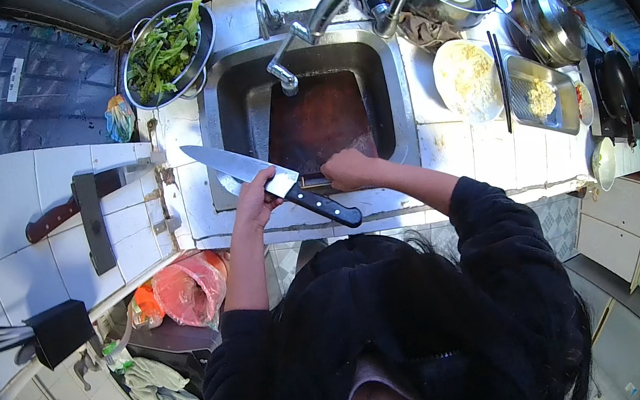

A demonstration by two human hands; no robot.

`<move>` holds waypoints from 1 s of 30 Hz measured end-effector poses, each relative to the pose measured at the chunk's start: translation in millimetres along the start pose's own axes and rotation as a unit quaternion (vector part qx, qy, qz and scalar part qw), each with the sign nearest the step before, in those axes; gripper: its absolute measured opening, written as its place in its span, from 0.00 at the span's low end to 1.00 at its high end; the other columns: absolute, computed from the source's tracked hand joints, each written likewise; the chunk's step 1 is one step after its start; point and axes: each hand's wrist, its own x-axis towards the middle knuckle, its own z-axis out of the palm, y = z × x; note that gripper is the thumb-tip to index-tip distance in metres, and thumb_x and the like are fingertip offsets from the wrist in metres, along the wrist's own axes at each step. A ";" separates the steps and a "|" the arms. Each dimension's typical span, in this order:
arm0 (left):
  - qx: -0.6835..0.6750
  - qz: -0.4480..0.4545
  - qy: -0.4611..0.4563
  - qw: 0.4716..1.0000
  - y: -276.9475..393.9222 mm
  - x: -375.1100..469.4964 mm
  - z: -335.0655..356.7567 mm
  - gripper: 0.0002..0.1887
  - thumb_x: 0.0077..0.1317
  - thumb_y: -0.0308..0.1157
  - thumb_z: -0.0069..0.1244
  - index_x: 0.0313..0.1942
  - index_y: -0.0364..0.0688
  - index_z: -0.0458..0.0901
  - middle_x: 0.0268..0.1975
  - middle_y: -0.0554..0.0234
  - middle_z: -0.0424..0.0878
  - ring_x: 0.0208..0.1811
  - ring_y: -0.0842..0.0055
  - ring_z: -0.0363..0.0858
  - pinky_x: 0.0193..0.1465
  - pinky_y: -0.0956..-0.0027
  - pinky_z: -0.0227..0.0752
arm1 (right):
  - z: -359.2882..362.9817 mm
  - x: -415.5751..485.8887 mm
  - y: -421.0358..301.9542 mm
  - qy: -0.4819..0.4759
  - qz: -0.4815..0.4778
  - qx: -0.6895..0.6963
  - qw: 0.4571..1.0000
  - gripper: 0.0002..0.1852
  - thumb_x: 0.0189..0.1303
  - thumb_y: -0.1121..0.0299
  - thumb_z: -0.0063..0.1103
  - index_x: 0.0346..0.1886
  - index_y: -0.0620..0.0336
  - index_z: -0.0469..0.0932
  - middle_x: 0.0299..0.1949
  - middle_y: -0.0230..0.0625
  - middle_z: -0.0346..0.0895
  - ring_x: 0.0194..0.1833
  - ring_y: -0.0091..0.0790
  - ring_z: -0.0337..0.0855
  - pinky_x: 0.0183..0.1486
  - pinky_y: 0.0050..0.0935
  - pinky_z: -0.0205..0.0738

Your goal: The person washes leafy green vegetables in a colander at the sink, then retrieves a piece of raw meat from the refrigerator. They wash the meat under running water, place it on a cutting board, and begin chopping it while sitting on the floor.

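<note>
My left hand [258, 199] grips a kitchen knife [241, 165] by the heel of its blade; the black riveted handle points down to the right and the tip to the upper left. The knife lies across the front left rim of the metal sink [399, 109], held above it. Over the front right part of the sink, my right hand [351, 169] is curled, and whether it holds something is hidden. Below it a dark reddish-brown board [314, 115] rests in the sink. The chrome faucet [290, 84] reaches over the board's far edge.
A metal pot of leafy greens [168, 55] stands at the back left. To the right are a whitish bowl [467, 81], black chopsticks [503, 82] and a metal tray with chopped food [566, 116]. A wall rack [93, 222] holds another knife at the left.
</note>
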 end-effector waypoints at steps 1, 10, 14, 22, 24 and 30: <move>-0.003 0.002 0.000 1.000 -2.4 -4.2 -3.4 0.12 0.56 0.39 0.52 0.35 0.41 0.75 0.25 0.66 0.79 0.21 0.81 0.75 0.18 0.78 0.67 | 6.5 -1.1 -5.7 0.011 0.000 -0.008 1.000 0.09 0.46 0.68 0.51 0.27 0.60 0.79 0.31 0.46 0.78 0.35 0.47 0.79 0.38 0.42 0.73; -0.029 0.039 0.038 0.998 -15.1 -53.6 -22.7 0.09 0.55 0.39 0.53 0.31 0.44 0.76 0.23 0.69 0.77 0.18 0.82 0.72 0.16 0.79 0.62 | 28.2 -6.9 -33.6 0.101 0.063 -0.082 0.990 0.08 0.48 0.70 0.53 0.29 0.57 0.81 0.34 0.40 0.80 0.39 0.40 0.81 0.39 0.37 0.75; -0.021 0.064 0.010 0.998 -23.2 -71.1 -33.7 0.08 0.57 0.39 0.52 0.31 0.47 0.75 0.22 0.72 0.78 0.18 0.83 0.74 0.14 0.79 0.59 | 33.8 -24.2 -53.0 0.136 0.058 -0.098 0.984 0.06 0.46 0.73 0.53 0.27 0.59 0.80 0.32 0.41 0.79 0.36 0.42 0.80 0.37 0.37 0.75; -0.030 0.105 -0.100 0.989 -53.5 -101.7 -68.9 0.06 0.59 0.38 0.50 0.30 0.47 0.75 0.23 0.73 0.78 0.19 0.84 0.75 0.13 0.80 0.60 | 48.1 -56.3 -96.0 0.263 0.107 -0.203 0.937 0.07 0.50 0.70 0.50 0.27 0.56 0.79 0.31 0.38 0.77 0.34 0.37 0.80 0.34 0.34 0.74; -0.029 0.111 -0.131 0.985 -62.3 -112.6 -84.1 0.06 0.59 0.38 0.50 0.31 0.47 0.75 0.24 0.73 0.79 0.19 0.85 0.74 0.14 0.80 0.60 | 49.5 -61.3 -105.7 0.275 0.127 -0.200 0.932 0.07 0.50 0.70 0.50 0.27 0.56 0.79 0.32 0.39 0.77 0.34 0.38 0.81 0.33 0.35 0.74; -0.058 0.111 -0.161 0.979 -87.7 -153.3 -119.3 0.06 0.59 0.36 0.49 0.30 0.45 0.76 0.26 0.71 0.79 0.21 0.84 0.74 0.15 0.80 0.58 | 73.4 -92.5 -150.2 0.294 0.153 -0.223 0.917 0.07 0.51 0.70 0.48 0.28 0.57 0.77 0.31 0.40 0.76 0.32 0.43 0.80 0.32 0.37 0.75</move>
